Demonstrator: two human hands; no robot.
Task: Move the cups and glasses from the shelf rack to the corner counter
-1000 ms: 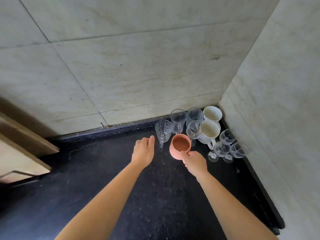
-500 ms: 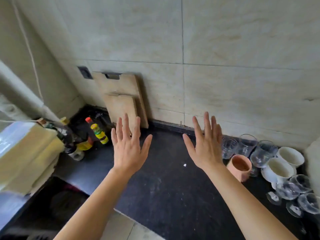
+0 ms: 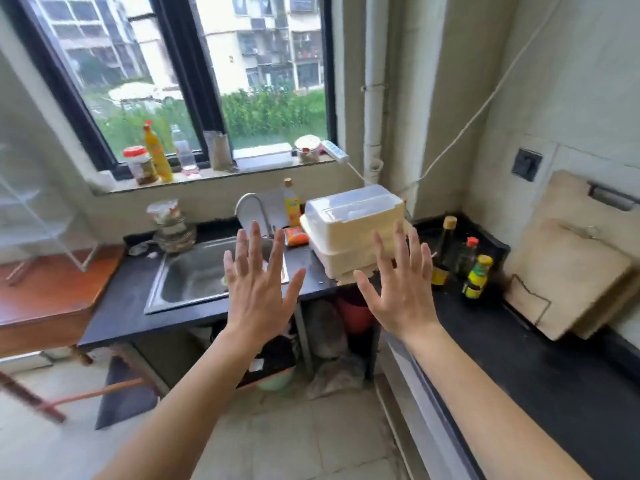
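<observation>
Left hand [image 3: 258, 292] and right hand [image 3: 401, 289] are both spread flat, holding nothing. The rack [image 3: 41, 216] at nine o'clock looks light; I think a hasty reach may shake it.

One view only: a wide-angle camera at head height, facing forward and down toward the black-framed window [image 3: 194, 74] and the stainless-steel sink [image 3: 187, 278] below it. The black stone counter [image 3: 536, 368] runs close along the right edge.
</observation>
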